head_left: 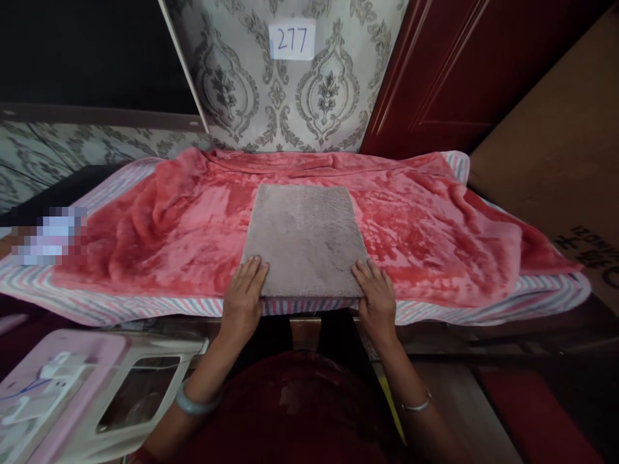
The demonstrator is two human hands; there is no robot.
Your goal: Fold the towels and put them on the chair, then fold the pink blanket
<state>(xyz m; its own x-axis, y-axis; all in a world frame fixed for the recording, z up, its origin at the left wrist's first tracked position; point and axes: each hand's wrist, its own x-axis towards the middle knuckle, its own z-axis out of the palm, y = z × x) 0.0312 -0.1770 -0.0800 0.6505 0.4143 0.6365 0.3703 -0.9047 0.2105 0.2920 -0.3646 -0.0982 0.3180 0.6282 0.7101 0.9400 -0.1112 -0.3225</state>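
A grey plush mat (305, 238), roughly square, lies flat on a pink-red fleece blanket (425, 219). At the mat's near left corner rests my left hand (245, 293), palm down, its fingertips on the edge. Opposite it, my right hand (376, 295) lies palm down with fingers stretched over the near right corner. Neither hand is gripping; both have their fingers extended on the mat and blanket. Under the blanket, a striped cloth (155, 308) in pink, white and grey shows along the near edge.
A dark screen (91, 58) stands at the back left. A paper marked 277 (292, 38) is on the patterned wall. To the right are a dark red door (435, 71) and a large cardboard box (556, 142). A pale plastic appliance (97, 386) sits at lower left.
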